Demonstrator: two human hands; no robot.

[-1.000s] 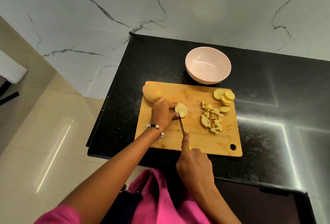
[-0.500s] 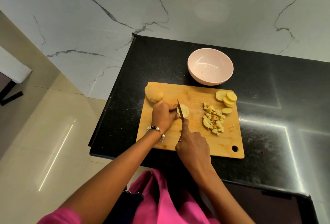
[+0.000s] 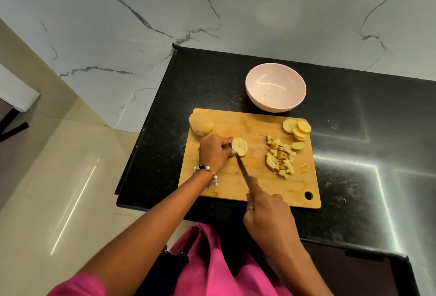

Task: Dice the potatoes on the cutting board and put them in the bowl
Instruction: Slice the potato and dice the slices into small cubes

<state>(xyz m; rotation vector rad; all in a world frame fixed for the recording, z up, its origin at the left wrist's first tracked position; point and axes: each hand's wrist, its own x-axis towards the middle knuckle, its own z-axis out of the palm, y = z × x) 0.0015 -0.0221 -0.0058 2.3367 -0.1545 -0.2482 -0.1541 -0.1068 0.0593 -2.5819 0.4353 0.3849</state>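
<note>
**Slicing on the board**

Nearest, right hand (image 3: 266,215) wrapped round the knife (image 3: 243,170), forefinger laid along the spine, tip at the potato slice (image 3: 240,146). Left hand (image 3: 214,151) pinching that slice flat on the cutting board (image 3: 236,184). Right of it, diced pieces (image 3: 280,157) heaped, round slices (image 3: 297,129) stacked beyond. Whole potato (image 3: 201,123) at far-left corner. Farthest, pink bowl (image 3: 275,87) on the black counter (image 3: 354,130).
</note>
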